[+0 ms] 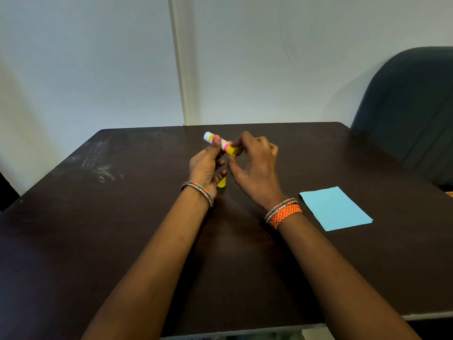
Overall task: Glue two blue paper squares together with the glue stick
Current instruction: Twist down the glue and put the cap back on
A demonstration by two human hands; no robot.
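My left hand (207, 165) grips the white body of a glue stick (220, 143), held above the table and tilted, its open white end pointing up and to the left. My right hand (255, 163) pinches the stick's yellow base end between thumb and fingers. The yellow cap (221, 183) stands on the table just below my hands, partly hidden by my left hand. Blue paper (335, 208) lies flat on the table to the right of my right wrist; it looks like one sheet, and I cannot tell whether a second lies under it.
The dark brown table (122, 217) has pale smudges at its back left. A dark upholstered chair (411, 106) stands at the table's back right corner. A white wall runs behind the table's far edge.
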